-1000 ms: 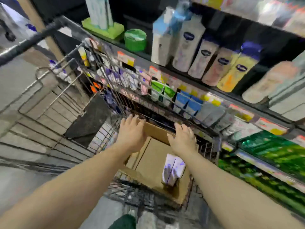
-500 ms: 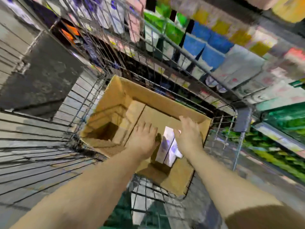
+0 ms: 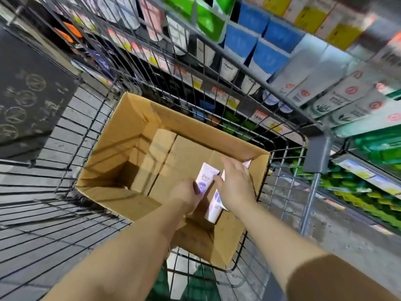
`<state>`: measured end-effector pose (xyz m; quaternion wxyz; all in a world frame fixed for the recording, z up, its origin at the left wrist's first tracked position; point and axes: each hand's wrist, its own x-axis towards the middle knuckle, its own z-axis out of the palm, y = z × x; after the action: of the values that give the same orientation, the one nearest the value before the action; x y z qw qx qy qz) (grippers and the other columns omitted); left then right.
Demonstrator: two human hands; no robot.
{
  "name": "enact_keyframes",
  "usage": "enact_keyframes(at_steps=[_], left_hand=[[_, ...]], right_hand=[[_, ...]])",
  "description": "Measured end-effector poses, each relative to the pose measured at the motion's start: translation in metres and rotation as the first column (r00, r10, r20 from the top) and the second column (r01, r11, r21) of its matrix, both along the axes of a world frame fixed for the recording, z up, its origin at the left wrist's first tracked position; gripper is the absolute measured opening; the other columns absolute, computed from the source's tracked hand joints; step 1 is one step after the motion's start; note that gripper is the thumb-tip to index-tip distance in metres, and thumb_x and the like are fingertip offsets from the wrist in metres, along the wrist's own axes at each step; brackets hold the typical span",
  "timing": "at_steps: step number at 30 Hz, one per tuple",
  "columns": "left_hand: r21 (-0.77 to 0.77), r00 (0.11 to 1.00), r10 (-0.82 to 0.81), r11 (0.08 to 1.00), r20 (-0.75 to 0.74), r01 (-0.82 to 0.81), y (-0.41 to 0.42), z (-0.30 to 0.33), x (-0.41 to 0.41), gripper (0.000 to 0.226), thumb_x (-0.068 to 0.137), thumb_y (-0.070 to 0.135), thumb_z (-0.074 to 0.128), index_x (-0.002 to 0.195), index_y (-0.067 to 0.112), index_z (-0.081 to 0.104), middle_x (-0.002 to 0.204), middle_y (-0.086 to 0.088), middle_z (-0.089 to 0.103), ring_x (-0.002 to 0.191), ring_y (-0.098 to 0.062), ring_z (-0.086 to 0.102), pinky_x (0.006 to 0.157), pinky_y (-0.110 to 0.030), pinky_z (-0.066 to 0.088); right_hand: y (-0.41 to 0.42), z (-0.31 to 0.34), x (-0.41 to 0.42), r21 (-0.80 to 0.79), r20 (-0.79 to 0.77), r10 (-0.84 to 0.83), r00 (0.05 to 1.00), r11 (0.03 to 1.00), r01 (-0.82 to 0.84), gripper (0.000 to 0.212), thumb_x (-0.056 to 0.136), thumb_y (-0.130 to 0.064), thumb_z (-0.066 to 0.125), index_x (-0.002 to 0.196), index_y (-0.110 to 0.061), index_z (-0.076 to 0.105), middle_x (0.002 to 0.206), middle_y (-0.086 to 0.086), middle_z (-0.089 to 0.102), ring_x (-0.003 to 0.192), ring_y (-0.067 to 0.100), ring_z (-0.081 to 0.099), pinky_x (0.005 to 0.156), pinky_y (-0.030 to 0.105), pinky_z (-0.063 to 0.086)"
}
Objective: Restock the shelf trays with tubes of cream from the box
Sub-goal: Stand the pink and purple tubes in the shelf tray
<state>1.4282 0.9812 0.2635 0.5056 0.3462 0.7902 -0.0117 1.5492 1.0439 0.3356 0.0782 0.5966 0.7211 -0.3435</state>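
An open cardboard box (image 3: 138, 118) sits inside a wire shopping cart (image 3: 288, 183). Both my hands reach down into its right side. My left hand (image 3: 186, 195) has its fingers curled round a white and purple tube of cream (image 3: 205, 177). My right hand (image 3: 235, 185) lies over a second white and purple tube (image 3: 213, 210), its fingers spread across it; how it holds that tube is hidden. A tip of a further tube (image 3: 247, 164) shows past my right hand. The rest of the box floor is bare cardboard.
Beyond the cart's far wall runs a store shelf with trays of tubes (image 3: 267, 51) in blue, green, white and yellow, with price tags (image 3: 232, 103) on the shelf edges. Green packs (image 3: 373, 185) fill the lower shelf at the right. A dark panel (image 3: 28, 94) stands at left.
My view dropped from the shelf to the box. Both hands went from the cart's rim down into the box, and the left hand now grips a tube.
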Motion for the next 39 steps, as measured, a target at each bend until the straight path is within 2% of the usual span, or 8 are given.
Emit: enact_keyframes(at_steps=[5,12,15,19,25,30,34,39], left_hand=[[0.060,0.991,0.130,0.989,0.042,-0.133,-0.003,0.013,-0.013,0.029,0.085,0.029,0.068,0.106,0.014,0.054,0.101,-0.005,0.064,0.093,-0.022,0.062,0.076,-0.030,0.048],[0.264,0.782,0.214,0.862,0.585,-0.433,0.034,0.086,-0.030,0.042,0.077,0.007,0.078,0.116,0.013,0.060,0.104,-0.002,0.069,0.094,-0.015,0.066,0.079,-0.019,0.054],[0.199,0.666,0.179,0.870,0.724,-0.451,0.040,0.085,-0.029,0.043,0.081,0.002,0.072,0.120,0.015,0.060,0.105,-0.002,0.068,0.092,-0.012,0.065,0.077,-0.022,0.053],[0.097,0.805,0.215,0.943,0.553,-0.319,0.025,0.046,0.016,0.014,0.089,0.016,0.067,0.102,0.013,0.061,0.082,0.003,0.060,0.068,-0.006,0.054,0.059,-0.012,0.044],[0.059,0.949,0.050,0.996,0.312,-0.071,0.019,0.014,0.055,0.022,0.080,0.032,0.072,0.092,0.017,0.062,0.074,0.008,0.056,0.074,-0.015,0.053,0.067,-0.025,0.040],[-0.032,0.917,0.017,0.999,0.397,-0.004,0.020,0.025,0.043,0.021,0.078,0.024,0.069,0.063,0.018,0.055,0.062,0.005,0.051,0.059,-0.013,0.046,0.057,-0.023,0.039],[-0.198,0.821,0.187,0.976,0.540,-0.092,0.006,0.046,0.023,0.012,0.079,0.012,0.069,0.083,0.011,0.058,0.077,-0.010,0.062,0.068,-0.025,0.061,0.063,-0.035,0.055],[-0.231,0.813,0.232,0.965,0.533,-0.123,-0.010,0.078,-0.019,0.027,0.084,-0.001,0.068,0.105,0.008,0.054,0.088,-0.009,0.060,0.074,-0.018,0.059,0.072,-0.037,0.053]], right_hand=[[0.008,0.010,0.000,-0.089,-0.034,-0.062,0.997,0.994,0.059,0.052,0.098,-0.033,0.051,0.145,-0.022,0.035,0.148,0.001,0.040,0.135,0.022,0.038,0.108,0.040,0.038],[0.030,0.042,-0.002,-0.468,-0.220,-0.250,0.943,0.875,0.123,0.026,0.086,-0.047,0.065,0.099,-0.024,0.060,0.085,-0.005,0.067,0.070,0.014,0.064,0.056,0.030,0.054],[0.047,0.045,0.006,-0.453,-0.292,-0.359,0.886,0.868,0.202,0.026,0.088,-0.042,0.064,0.100,-0.019,0.065,0.088,0.002,0.071,0.069,0.024,0.069,0.063,0.044,0.059],[0.061,0.039,0.017,-0.366,-0.265,-0.288,0.920,0.913,0.181,0.023,0.092,-0.037,0.061,0.104,-0.018,0.063,0.100,0.001,0.071,0.077,0.026,0.070,0.056,0.029,0.052],[0.063,0.030,0.022,-0.388,-0.296,-0.307,0.905,0.904,0.179,0.021,0.094,-0.033,0.059,0.108,-0.018,0.061,0.095,-0.005,0.067,0.073,0.019,0.068,0.036,0.014,0.040],[0.064,0.030,0.022,-0.389,-0.327,-0.366,0.871,0.893,0.228,0.009,0.090,-0.035,0.063,0.094,-0.026,0.063,0.101,-0.001,0.070,0.083,0.022,0.070,0.065,0.041,0.060],[0.066,0.041,0.020,-0.345,-0.317,-0.346,0.883,0.909,0.232,0.012,0.093,-0.033,0.061,0.099,-0.023,0.060,0.089,-0.008,0.065,0.073,0.002,0.059,0.056,0.015,0.046],[0.061,0.066,0.005,-0.328,-0.287,-0.333,0.898,0.915,0.235,0.030,0.090,-0.041,0.061,0.108,-0.017,0.062,0.091,-0.005,0.064,0.082,0.015,0.061,0.064,0.023,0.044]])
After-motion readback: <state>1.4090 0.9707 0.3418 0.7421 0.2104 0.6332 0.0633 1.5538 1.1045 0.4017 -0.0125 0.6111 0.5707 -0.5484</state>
